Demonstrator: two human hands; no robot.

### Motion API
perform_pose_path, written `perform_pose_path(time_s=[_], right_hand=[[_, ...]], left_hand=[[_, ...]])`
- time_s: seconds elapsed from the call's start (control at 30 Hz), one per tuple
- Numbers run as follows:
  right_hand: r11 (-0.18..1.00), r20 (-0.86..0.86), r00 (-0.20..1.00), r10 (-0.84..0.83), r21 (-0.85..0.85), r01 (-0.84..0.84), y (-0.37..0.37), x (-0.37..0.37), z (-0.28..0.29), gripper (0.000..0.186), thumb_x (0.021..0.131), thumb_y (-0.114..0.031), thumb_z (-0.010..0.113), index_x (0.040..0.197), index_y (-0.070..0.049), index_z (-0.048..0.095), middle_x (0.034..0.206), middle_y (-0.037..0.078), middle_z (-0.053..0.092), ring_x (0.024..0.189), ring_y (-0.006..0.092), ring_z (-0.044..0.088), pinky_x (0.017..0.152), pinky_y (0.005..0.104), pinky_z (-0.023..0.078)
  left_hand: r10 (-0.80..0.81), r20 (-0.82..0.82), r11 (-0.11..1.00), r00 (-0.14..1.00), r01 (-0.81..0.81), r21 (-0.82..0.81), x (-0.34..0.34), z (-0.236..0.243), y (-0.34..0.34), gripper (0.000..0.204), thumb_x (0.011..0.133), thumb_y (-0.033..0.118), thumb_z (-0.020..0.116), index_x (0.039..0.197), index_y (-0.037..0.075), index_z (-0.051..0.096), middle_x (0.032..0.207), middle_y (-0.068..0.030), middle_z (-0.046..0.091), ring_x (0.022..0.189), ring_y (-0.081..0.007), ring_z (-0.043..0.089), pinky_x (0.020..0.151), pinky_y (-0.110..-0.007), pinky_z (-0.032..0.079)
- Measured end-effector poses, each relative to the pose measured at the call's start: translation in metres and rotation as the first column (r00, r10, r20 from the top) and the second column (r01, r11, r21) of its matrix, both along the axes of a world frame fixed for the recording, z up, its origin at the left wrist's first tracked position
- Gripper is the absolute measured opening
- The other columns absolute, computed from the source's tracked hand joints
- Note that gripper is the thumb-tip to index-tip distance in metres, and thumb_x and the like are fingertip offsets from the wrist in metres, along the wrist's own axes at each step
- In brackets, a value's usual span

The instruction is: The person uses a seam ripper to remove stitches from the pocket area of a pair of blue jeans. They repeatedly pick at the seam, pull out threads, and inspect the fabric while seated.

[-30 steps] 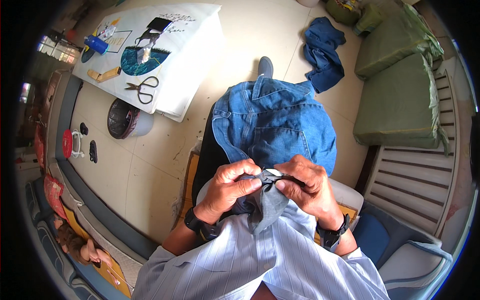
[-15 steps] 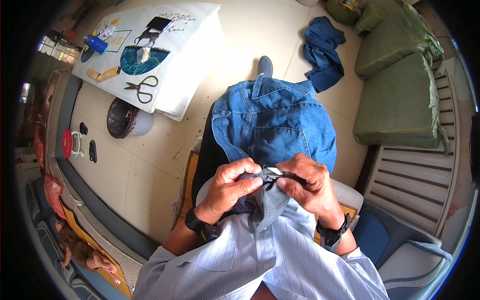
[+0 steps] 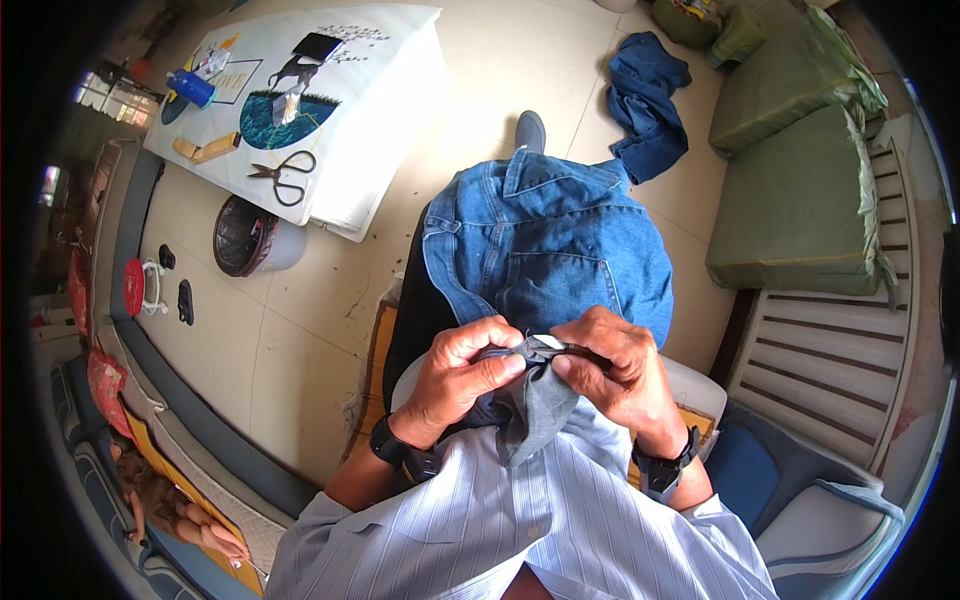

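Observation:
Blue denim jeans [image 3: 560, 235] are spread over my lap, with pocket and seam stitching showing. Close to my shirt front, a piece of dark grey cloth [image 3: 537, 405] hangs down from between my hands; whether it joins the jeans is hidden. My left hand [image 3: 468, 368] pinches its upper edge between thumb and forefinger. On the other side, my right hand [image 3: 618, 368] grips the same edge with curled fingers. A small white patch [image 3: 548, 341] shows at the edge between the two hands.
At the far left, a white-covered table [image 3: 390, 110] bears black scissors [image 3: 285, 178] and a blue bottle [image 3: 191, 88]. Below it stands a waste bin [image 3: 258, 238]. Another denim garment [image 3: 648, 105] lies on the floor. Green cushions [image 3: 795, 215] rest on a slatted bench at right.
Both my hands and the cloth look the same as before. At the lower left, the legs of a person lying on the couch have shifted slightly.

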State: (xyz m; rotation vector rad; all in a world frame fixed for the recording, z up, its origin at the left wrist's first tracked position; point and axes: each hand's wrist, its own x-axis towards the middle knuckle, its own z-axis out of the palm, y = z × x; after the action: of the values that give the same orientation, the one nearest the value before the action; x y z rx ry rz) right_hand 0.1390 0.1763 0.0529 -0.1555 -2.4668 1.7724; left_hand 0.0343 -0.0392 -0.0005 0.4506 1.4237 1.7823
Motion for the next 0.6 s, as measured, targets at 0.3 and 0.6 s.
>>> perform_pose_path(time_s=[0.3, 0.6], right_hand=[[0.989, 0.01, 1.0, -0.008, -0.148, 0.01, -0.001, 0.0, -0.006, 0.017, 0.092, -0.008, 0.078, 0.106, 0.001, 0.075, 0.087, 0.007, 0.069, 0.079, 0.0176, 0.064, 0.07, 0.0325, 0.048], [0.995, 0.019, 0.995, -0.095, 0.012, 0.094, -0.008, 0.008, 0.013, 0.02, 0.093, -0.008, 0.078, 0.109, 0.001, 0.072, 0.085, 0.01, 0.065, 0.075, 0.0238, 0.065, 0.068, 0.0352, 0.051]], left_hand=[[-0.016, -0.024, 1.0, 1.0, 0.015, -0.015, 0.001, 0.005, 0.001, 0.013, 0.095, 0.01, 0.074, 0.103, 0.0, 0.069, 0.091, -0.0003, 0.063, 0.08, -0.0081, 0.057, 0.074, -0.025, 0.045], [0.05, 0.022, 0.998, 0.998, -0.049, -0.048, 0.004, 0.009, 0.005, 0.012, 0.095, 0.009, 0.074, 0.102, 0.002, 0.068, 0.097, 0.0004, 0.062, 0.086, -0.0074, 0.056, 0.077, -0.025, 0.045]])
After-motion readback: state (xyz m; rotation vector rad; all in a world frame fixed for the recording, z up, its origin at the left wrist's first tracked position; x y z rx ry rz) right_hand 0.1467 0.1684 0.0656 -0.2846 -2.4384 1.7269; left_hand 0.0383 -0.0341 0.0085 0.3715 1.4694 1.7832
